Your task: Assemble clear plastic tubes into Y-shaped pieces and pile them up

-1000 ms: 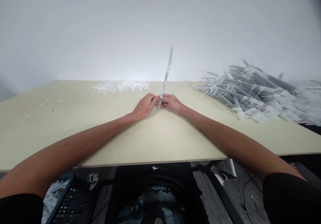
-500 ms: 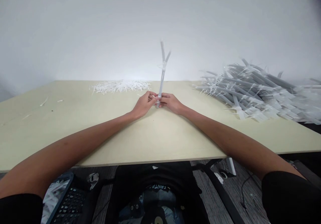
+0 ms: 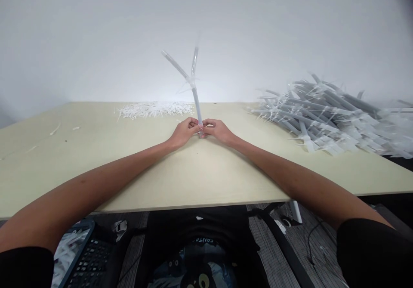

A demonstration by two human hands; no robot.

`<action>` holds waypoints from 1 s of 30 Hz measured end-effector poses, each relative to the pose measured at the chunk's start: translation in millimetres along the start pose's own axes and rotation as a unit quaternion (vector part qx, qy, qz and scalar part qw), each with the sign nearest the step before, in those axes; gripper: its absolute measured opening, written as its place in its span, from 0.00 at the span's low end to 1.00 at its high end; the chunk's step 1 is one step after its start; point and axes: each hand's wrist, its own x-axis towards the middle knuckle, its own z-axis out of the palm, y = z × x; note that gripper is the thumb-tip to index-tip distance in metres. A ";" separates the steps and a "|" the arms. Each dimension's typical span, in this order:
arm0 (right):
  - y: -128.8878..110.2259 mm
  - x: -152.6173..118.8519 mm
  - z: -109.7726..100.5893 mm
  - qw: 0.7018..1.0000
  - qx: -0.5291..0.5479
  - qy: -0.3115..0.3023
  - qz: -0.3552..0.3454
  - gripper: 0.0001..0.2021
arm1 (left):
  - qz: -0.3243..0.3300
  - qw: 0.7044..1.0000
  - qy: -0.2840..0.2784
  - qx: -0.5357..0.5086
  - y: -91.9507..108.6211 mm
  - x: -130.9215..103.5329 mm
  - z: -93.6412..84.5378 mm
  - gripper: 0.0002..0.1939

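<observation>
You see through one camera, worn on your head, facing forward and down — over your shirt (image 3: pixel 203 249) close below, across the table (image 3: pixel 206 176), to the wall (image 3: pixel 97 38) beyond. Your left hand (image 3: pixel 184 132) and right hand (image 3: pixel 221 131) sit mid-view, farther off; toward the blurred right edge, depth is hard to judge.

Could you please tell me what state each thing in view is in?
Left hand: fingertips pinching the tube's lower end.
Right hand: fingertips at the same end, closed on it.
Tube: held near upright, forked at the top.
White ties: heaped loosely.
Grey pile: heaped, pieces overlapping.
Basket: open-topped, holding pale pieces.
</observation>
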 end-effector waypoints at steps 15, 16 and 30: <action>-31.1 -9.7 8.6 0.993 -0.036 0.077 -0.087 0.16 | 0.104 0.983 0.040 0.143 11.6 -13.3 6.1 0.10; -31.1 -9.9 9.3 0.988 -0.053 0.109 -0.098 0.15 | 0.107 0.984 0.043 0.138 11.1 -12.8 5.9 0.11; -55.5 -14.9 17.7 0.961 0.255 0.089 -0.058 0.08 | 0.046 0.998 -0.039 -0.024 33.6 -26.7 19.6 0.15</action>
